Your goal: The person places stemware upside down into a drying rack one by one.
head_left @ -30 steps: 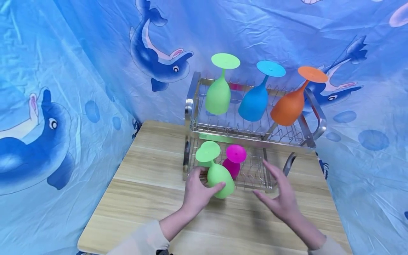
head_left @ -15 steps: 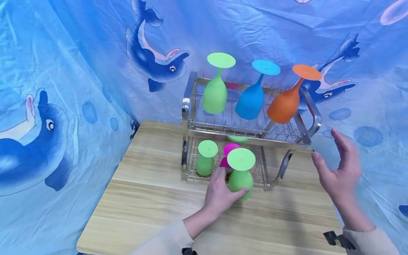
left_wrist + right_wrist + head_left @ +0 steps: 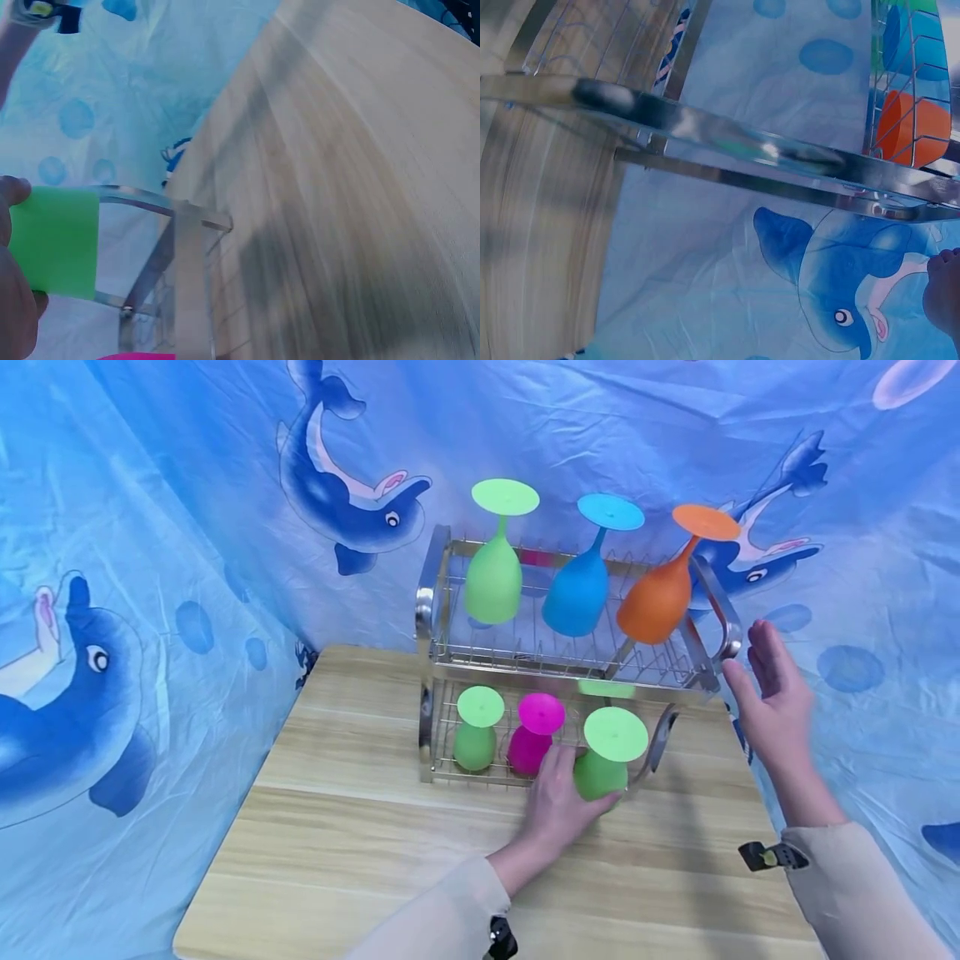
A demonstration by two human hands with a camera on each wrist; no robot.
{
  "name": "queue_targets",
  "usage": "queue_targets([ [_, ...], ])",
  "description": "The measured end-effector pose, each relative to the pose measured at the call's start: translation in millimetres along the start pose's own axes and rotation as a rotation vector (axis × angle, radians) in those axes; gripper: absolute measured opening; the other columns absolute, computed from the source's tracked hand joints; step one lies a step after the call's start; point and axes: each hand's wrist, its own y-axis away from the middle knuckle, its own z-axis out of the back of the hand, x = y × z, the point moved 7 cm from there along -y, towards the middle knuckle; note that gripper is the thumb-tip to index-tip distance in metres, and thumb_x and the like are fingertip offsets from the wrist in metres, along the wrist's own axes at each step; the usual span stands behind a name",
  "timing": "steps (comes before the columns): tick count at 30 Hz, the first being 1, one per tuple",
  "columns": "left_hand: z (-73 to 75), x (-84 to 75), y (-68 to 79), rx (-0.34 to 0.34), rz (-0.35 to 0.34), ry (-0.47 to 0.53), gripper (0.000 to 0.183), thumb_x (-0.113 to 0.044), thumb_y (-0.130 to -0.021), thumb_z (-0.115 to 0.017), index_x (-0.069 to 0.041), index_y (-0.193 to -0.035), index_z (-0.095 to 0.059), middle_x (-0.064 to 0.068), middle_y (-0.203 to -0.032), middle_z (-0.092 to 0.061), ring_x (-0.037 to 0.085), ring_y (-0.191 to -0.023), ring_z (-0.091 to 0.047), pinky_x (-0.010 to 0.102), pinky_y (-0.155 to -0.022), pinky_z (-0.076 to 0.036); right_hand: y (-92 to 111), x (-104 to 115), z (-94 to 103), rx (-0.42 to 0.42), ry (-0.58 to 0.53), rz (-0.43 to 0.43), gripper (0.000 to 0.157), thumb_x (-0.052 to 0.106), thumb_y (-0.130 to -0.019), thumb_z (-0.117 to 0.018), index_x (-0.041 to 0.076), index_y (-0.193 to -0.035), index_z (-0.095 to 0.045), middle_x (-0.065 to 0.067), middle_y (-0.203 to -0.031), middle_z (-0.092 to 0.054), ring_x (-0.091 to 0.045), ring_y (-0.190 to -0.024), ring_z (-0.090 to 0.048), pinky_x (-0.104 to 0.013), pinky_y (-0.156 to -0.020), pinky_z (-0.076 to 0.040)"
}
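Observation:
My left hand (image 3: 558,802) grips the bowl of a light green wine glass (image 3: 598,774), upside down at the right front of the rack's lower tier. Part of this glass (image 3: 54,241) shows at the left edge of the left wrist view, fingers around it. On the lower tier, another green wine glass (image 3: 475,747) and a magenta wine glass (image 3: 529,752) stand inverted. My right hand (image 3: 776,714) holds nothing, beside the upper tier's right end, its fingers fairly straight. Whether it touches the metal is unclear.
The two-tier metal dish rack (image 3: 570,681) stands on a wooden table (image 3: 337,827). Its upper tier bears inverted green (image 3: 493,581), blue (image 3: 576,593) and orange (image 3: 655,602) wine glasses. A blue dolphin-print curtain (image 3: 217,510) surrounds the table's back and sides.
My left hand has carried the green wine glass rightward, past the magenta one, to the lower tier's right side. My right hand has moved right and up to the rack's right end.

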Motion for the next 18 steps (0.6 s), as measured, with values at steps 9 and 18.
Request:
queue_targets([
  [9, -37.0, -1.5, -11.7, -0.004, -0.02, -0.07, 0.073, -0.045, -0.074, -0.099, -0.011, -0.125, -0.061, 0.003, -0.12, -0.063, 0.016, -0.11, -0.062, 0.029, -0.096, -0.058, -14, 1, -8.3, -0.019, -0.061, 0.008, 0.058, 0.008, -0.106, -0.066, 0.015, -0.16, -0.046, -0.013, -0.163, -0.048, -0.02, -0.146, -0.053, -0.018, -0.113, -0.046],
  [18, -61.9, 12.2, -22.7, 0.092, 0.068, -0.085, 0.072, -0.047, -0.08, -0.094, -0.012, -0.132, -0.06, 0.0, -0.124, -0.062, 0.012, -0.113, -0.06, 0.023, -0.099, -0.057, -18, -1, -12.5, -0.016, -0.017, -0.009, 0.054, 0.011, -0.107, -0.065, 0.019, -0.158, -0.05, -0.01, -0.161, -0.051, -0.015, -0.142, -0.057, -0.015, -0.108, -0.048],
])
